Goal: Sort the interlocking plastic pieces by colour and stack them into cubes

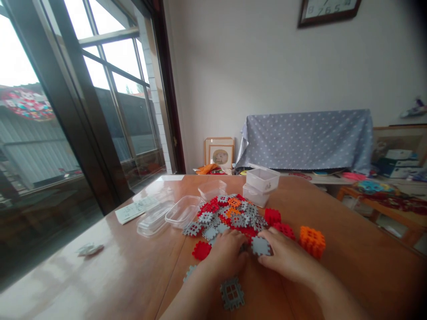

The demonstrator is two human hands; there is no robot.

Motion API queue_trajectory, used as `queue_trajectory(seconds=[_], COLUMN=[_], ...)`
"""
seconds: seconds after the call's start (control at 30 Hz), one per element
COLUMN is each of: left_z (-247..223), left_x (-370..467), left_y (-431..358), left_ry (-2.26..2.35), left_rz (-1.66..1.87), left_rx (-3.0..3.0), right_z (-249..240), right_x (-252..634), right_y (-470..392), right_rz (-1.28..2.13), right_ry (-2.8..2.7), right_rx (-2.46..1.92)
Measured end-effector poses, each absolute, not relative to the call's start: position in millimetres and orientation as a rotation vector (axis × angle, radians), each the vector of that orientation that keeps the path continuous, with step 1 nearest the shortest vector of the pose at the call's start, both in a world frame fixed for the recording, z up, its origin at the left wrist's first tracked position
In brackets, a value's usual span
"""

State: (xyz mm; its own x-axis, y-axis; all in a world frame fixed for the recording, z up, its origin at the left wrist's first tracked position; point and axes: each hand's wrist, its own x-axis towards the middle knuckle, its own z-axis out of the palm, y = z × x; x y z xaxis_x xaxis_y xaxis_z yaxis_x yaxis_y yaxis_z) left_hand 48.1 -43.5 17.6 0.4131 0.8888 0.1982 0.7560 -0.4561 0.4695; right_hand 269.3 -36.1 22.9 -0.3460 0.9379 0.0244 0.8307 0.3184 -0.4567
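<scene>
Between the thumb and fingers of my right hand [283,253] is a grey square building tile [261,246] with notched edges. My left hand [228,251] has its fingers curled at the front of the heap; something dark shows by its fingertips, too hidden to name. Red, grey and orange interlocking tiles make up the heap [233,213]. A red tile [201,251] lies left of my left hand, and a grey window tile [232,293] lies nearer to me. To the right of my right hand stands a stack of orange tiles [312,241], with red stacks [272,216] behind.
Clear plastic containers [183,211] and lids [154,220] sit left of the heap, near a paper booklet [128,212]. Two white boxes [262,180] are stacked behind it. A small packet [90,250] lies at the wooden table's [133,275] left.
</scene>
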Motion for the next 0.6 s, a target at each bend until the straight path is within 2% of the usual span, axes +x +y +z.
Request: queue_trajectory(seconds=[0.17, 0.6], left_z=[22.2, 17.4], left_x=[41.9, 15.5], left_y=[-42.7, -32.2], left_ry=[1.584, 1.882], left_rz=[0.463, 0.439], left_rx=[2.419, 2.371], right_z=[19.7, 12.2], right_x=[261.3, 260.3], right_y=[-39.9, -35.4], right_rz=[0.587, 0.642], right_ry=[-2.363, -2.366], right_rx=[-1.539, -1.429])
